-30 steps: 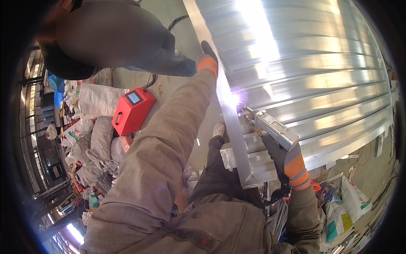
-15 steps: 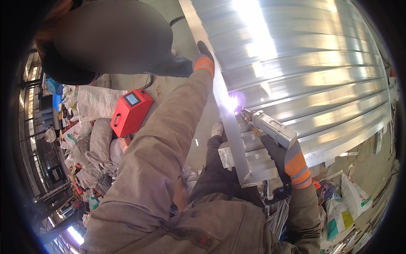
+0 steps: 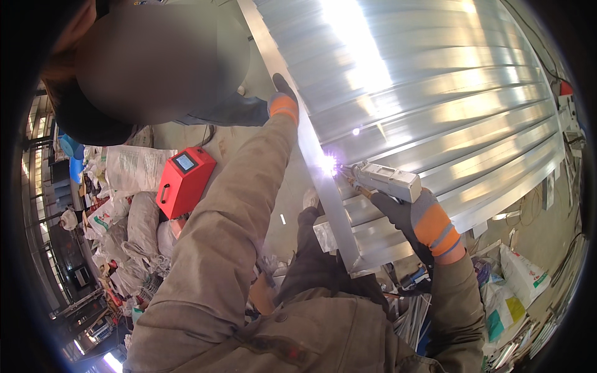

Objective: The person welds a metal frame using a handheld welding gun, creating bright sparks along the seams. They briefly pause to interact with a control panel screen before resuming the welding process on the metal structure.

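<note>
The ribbed panel (image 3: 448, 118) fills the upper right of the view, with a flat strip (image 3: 309, 143) along its left edge. The torch (image 3: 392, 180) is above the panel, towards its near left corner, held by the right hand (image 3: 415, 216), its nozzle pointing left at the strip. A white-violet flash (image 3: 328, 163) glares on the strip at the panel's left edge, just ahead of the nozzle; the glare hides whether the tip touches metal. The right hand, in a dark glove with an orange and grey cuff, grips the torch from its near side: one dark finger stretches forward along the underside, and the others are too hidden to tell how they lie. The left hand (image 3: 283, 102), gloved alike, rests on the strip farther up the panel's left edge; one dark digit points away along the metal, and whether the rest are spread or pressed together cannot be told. Left of the panel, on the floor, stands a red box (image 3: 185, 183) with a small screen and a handle, with pale sacks (image 3: 140, 168) heaped beyond it. A co-worker (image 3: 230, 112), largely blurred, is at the panel's far left. White bags (image 3: 521, 276) lie off the panel's near right side.
</note>
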`<state>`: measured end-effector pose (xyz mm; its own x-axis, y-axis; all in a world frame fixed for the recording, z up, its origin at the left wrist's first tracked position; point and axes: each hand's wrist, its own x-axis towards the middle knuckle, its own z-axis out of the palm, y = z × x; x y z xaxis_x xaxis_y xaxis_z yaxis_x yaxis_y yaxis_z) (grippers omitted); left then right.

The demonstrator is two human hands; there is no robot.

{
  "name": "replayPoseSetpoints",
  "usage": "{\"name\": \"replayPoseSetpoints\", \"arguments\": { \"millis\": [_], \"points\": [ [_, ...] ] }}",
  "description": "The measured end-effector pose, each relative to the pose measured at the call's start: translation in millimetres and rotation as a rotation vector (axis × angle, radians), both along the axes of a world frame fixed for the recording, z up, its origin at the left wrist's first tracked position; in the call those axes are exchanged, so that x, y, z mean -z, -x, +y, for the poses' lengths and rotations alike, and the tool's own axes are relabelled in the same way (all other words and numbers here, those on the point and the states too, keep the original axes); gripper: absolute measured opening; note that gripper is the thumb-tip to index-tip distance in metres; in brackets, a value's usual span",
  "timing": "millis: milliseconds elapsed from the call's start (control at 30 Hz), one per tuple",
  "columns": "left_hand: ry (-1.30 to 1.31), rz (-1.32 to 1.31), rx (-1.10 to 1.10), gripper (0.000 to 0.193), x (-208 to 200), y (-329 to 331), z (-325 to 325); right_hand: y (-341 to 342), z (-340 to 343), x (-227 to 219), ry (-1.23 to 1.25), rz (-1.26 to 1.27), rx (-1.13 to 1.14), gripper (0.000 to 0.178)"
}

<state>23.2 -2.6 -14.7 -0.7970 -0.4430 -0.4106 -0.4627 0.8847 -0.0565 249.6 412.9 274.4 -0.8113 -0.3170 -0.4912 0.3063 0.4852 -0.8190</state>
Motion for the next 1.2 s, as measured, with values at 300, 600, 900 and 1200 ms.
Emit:
{"name": "replayPoseSetpoints", "arguments": {
  "millis": [300,600,900,1200],
  "points": [
    [-0.242,0.39,-0.297,0.105,-11.1,-0.9,20.2,16.1,-2.4,-47.3,-0.037,-0.217,0.105,0.046],
    [1.068,-0.703,1.348,0.077,-82.2,-11.8,44.6,27.4,-25.4,-27.0,0.072,-0.062,0.196,0.043],
    [0.972,-0.57,1.195,0.075,-82.5,-14.0,41.0,42.9,-46.7,4.7,0.095,-0.024,0.199,0.043],
    [1.021,-0.47,1.368,0.11,-60.6,-13.5,30.4,47.6,-51.1,15.8,0.1,-0.076,0.213,0.045]
  ]
}}
